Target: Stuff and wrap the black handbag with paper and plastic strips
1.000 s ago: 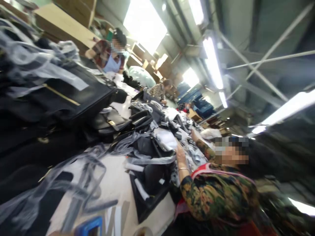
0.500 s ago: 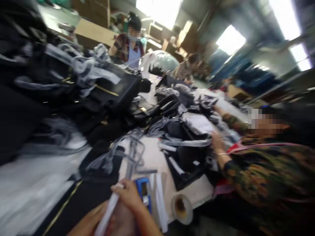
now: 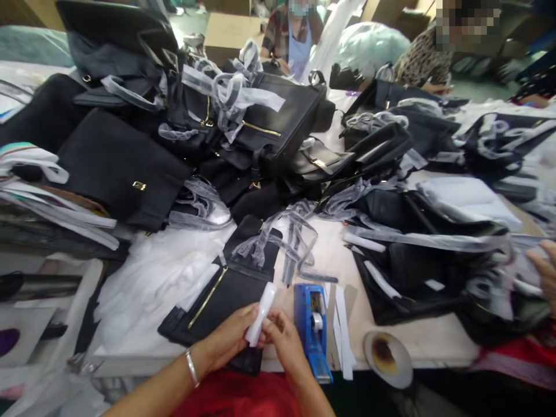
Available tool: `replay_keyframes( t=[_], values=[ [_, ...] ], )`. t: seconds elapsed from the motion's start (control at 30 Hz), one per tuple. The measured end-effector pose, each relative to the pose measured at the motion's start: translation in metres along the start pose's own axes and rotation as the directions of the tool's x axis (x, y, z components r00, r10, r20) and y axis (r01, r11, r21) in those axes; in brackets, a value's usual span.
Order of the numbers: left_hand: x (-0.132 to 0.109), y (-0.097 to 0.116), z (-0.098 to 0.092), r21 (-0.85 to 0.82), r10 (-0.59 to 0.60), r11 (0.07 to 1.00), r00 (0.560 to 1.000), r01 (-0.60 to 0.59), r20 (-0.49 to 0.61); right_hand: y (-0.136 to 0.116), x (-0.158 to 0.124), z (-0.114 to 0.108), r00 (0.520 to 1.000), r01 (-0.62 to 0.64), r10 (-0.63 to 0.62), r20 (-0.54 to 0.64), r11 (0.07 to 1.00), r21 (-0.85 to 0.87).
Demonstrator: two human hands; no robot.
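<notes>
A white, folded-looking strip [image 3: 263, 310] stands tilted between my hands. My left hand [image 3: 234, 331], with a silver bangle at its wrist, is closed on the strip from the left. The fingers of my right hand [image 3: 281, 335] pinch its lower end from the right. Beneath them lies a black bag [image 3: 226, 298] with a gold zip, its straps [image 3: 256, 249] wrapped in clear, greyish film. Just right of my right hand is a blue tape dispenser [image 3: 306, 315] with a roll in it. More white strips [image 3: 341, 330] lie on the table beside the dispenser.
Black bags [image 3: 291, 110] are heaped across the back. White wrapping [image 3: 147, 289] spreads at the left. A stained round dish [image 3: 406, 368] sits at the table's front edge [image 3: 443, 353]. At far right a co-worker's hand [image 3: 545, 269] is near an open black bag [image 3: 417, 266]. Others are behind.
My view has levelled and swung left, so the co-worker at right is mostly out of frame. The white strip looks shorter now, with both hands close together on it.
</notes>
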State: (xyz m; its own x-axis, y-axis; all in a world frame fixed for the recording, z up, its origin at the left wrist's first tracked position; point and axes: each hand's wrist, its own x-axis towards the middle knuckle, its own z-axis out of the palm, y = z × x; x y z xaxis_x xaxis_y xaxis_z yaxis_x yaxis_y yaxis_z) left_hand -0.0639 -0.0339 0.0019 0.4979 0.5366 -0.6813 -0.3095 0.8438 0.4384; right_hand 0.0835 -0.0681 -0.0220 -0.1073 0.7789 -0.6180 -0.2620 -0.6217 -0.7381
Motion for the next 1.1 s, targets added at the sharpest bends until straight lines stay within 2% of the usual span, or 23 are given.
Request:
replay_keyframes(
  t=[0.13,0.23,0.47,0.6,0.83,1.1],
  values=[
    [-0.001,-0.001,0.0,-0.009,-0.006,1.0,1.0,0.006,-0.001,0.0,0.002,0.004,0.999,-0.002,-0.003,0.053,0.995,0.096],
    [-0.001,-0.002,0.001,0.007,0.005,1.0,1.0,-0.006,0.017,0.001,0.003,0.005,0.999,0.003,-0.007,0.038,0.995,0.101],
    [-0.004,-0.002,0.009,0.128,0.02,0.992,1.0,-0.02,0.004,0.01,0.004,0.008,0.985,0.041,-0.059,-0.161,0.993,-0.109],
    [-0.004,-0.006,0.008,0.194,0.034,0.981,0.999,-0.028,-0.027,0.008,0.0,0.007,0.983,0.063,-0.101,-0.151,0.969,-0.24],
    [-0.001,-0.014,0.003,0.268,0.046,0.963,0.996,-0.023,-0.078,0.002,-0.002,0.014,0.983,0.003,-0.052,-0.178,0.963,-0.269],
    [0.003,-0.007,0.001,0.308,-0.023,0.951,0.998,0.041,-0.063,0.008,0.001,0.01,0.981,0.02,-0.094,-0.168,0.916,-0.4]
  ],
)
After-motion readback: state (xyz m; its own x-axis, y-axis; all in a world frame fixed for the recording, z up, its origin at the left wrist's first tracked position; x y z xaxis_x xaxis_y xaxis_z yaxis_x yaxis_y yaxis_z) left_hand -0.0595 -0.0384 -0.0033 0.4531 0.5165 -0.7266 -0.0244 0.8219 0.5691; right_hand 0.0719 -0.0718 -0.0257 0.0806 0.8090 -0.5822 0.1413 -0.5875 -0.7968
